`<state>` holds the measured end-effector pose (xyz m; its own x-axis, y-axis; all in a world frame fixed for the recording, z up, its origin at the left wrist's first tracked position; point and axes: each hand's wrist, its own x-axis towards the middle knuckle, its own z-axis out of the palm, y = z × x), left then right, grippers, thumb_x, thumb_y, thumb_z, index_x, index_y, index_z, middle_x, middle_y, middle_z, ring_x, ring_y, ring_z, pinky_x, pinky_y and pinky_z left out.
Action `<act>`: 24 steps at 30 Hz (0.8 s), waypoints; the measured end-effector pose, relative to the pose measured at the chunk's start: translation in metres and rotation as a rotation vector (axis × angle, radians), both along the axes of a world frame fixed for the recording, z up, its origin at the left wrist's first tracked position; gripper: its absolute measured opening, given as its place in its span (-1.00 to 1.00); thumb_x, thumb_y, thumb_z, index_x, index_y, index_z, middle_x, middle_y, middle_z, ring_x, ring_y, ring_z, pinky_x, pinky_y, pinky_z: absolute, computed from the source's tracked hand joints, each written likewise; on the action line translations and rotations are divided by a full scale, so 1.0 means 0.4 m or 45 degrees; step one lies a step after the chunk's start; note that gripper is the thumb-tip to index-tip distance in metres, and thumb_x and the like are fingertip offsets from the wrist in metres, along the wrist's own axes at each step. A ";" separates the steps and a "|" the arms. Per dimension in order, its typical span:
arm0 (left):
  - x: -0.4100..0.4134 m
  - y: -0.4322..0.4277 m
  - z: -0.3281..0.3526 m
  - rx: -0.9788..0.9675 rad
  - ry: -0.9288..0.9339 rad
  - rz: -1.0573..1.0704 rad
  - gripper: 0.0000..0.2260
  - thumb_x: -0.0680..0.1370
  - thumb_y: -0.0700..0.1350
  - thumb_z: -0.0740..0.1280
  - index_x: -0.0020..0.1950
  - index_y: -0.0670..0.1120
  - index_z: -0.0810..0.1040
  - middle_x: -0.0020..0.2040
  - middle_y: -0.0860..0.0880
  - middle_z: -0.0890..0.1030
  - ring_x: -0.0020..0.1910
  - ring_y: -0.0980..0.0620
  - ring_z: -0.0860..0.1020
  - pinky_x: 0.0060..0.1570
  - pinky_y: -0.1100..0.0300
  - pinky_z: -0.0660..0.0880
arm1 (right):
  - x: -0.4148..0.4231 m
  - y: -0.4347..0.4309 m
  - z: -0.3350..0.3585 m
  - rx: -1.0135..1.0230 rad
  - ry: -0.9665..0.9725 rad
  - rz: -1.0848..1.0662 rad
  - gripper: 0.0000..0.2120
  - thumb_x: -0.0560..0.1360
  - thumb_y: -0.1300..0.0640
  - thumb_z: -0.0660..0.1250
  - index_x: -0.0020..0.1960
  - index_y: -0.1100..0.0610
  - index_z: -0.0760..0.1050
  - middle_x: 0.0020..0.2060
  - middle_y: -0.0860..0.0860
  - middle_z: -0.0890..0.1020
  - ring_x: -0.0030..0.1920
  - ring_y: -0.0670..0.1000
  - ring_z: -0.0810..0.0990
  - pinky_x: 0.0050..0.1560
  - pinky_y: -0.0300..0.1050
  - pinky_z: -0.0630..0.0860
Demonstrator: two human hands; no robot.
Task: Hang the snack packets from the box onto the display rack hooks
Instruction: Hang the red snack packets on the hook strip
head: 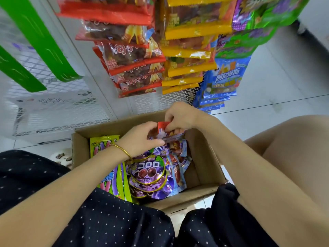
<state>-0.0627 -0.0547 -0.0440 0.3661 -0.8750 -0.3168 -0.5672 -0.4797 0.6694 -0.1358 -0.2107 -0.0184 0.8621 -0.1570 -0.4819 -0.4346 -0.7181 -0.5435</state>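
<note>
Dark dotted fabric fills the near edge, over the person's lap. Just beyond it sits an open cardboard box on the floor, flaps up. Inside the box: lime-green packets on the left, purple round-printed packets in the middle, light blue packets to the right.

Both hands are over the far part of the box. Left hand, gold bangle on its wrist, fingers closed on the lower edge of a red-topped packet. Right hand fingers pinched on that packet's red top corner. Packet is lifted clear above the pile, held between both hands.

Far side: white mesh display rack. Hanging on it, red packets left, yellow packets next, blue packets right, green-purple packets top right. Hooks themselves can't be made out. Green strips stick out at far left.
</note>
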 end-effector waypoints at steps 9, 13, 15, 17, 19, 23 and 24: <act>0.018 0.031 0.149 -0.410 0.052 0.410 -0.82 0.53 -0.18 0.32 -0.27 -0.02 0.47 -0.32 0.07 0.53 -0.39 0.25 0.48 -0.42 0.47 0.35 | -0.056 0.013 0.142 0.106 -0.518 -0.261 -0.86 0.42 0.09 0.45 -0.07 0.13 0.62 -0.20 -0.10 0.56 -0.24 -0.21 0.51 -0.29 -0.49 0.38; 0.016 0.046 0.244 -0.515 0.236 0.455 -0.90 0.52 -0.21 0.33 -0.18 -0.05 0.51 -0.32 0.15 0.57 -0.45 0.38 0.52 -0.43 0.51 0.39 | -0.073 0.031 0.219 0.241 -0.698 -0.278 -0.94 0.46 0.21 0.39 -0.18 0.17 0.56 -0.34 -0.08 0.52 -0.35 -0.21 0.49 -0.31 -0.35 0.41; 0.027 0.046 0.302 -0.582 0.278 0.465 -0.88 0.51 -0.21 0.33 -0.18 -0.01 0.52 -0.37 0.19 0.60 -0.39 0.33 0.56 -0.33 0.44 0.47 | -0.071 0.038 0.270 0.248 -0.784 -0.306 -0.91 0.47 0.20 0.38 -0.22 0.13 0.57 -0.39 -0.13 0.52 -0.37 -0.20 0.48 -0.27 -0.27 0.41; 0.046 0.043 0.375 -0.652 0.281 0.442 -0.89 0.51 -0.20 0.33 -0.14 0.02 0.56 -0.29 0.16 0.65 -0.26 0.23 0.60 -0.16 0.29 0.55 | -0.070 0.041 0.332 0.222 -0.842 -0.302 -0.86 0.48 0.16 0.37 -0.25 0.08 0.57 -0.41 -0.13 0.52 -0.37 -0.19 0.47 -0.29 -0.30 0.37; 0.062 0.041 0.466 -0.744 0.264 0.411 -0.89 0.51 -0.20 0.32 -0.13 0.00 0.58 -0.28 0.14 0.66 -0.24 0.21 0.60 -0.12 0.24 0.55 | -0.068 0.042 0.411 0.168 -0.936 -0.268 -0.83 0.50 0.17 0.34 -0.26 0.06 0.55 -0.40 -0.13 0.52 -0.38 -0.22 0.45 -0.34 -0.35 0.35; 0.090 0.033 0.655 -0.998 -0.108 0.416 -0.89 0.54 -0.12 0.31 -0.16 -0.03 0.61 -0.19 0.01 0.63 -0.21 0.11 0.54 -0.03 0.06 0.51 | -0.062 0.047 0.589 -0.109 -1.156 -0.175 -0.86 0.55 0.17 0.27 -0.12 0.16 0.57 -0.25 0.04 0.59 -0.26 -0.11 0.48 -0.24 -0.23 0.38; 0.100 0.027 0.700 -1.102 -0.175 0.436 -0.89 0.54 -0.12 0.31 -0.15 -0.02 0.61 -0.14 -0.01 0.62 -0.18 0.09 0.55 -0.01 0.06 0.50 | -0.061 0.049 0.631 -0.172 -1.208 -0.166 -0.87 0.55 0.17 0.26 -0.12 0.14 0.56 -0.28 0.03 0.57 -0.31 -0.13 0.45 -0.29 -0.27 0.34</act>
<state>-0.0228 -0.0438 0.2361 0.6333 -0.6238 0.4581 -0.5875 -0.0022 0.8092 -0.1601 -0.1911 0.2339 0.8551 -0.2823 0.4349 0.0619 -0.7773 -0.6261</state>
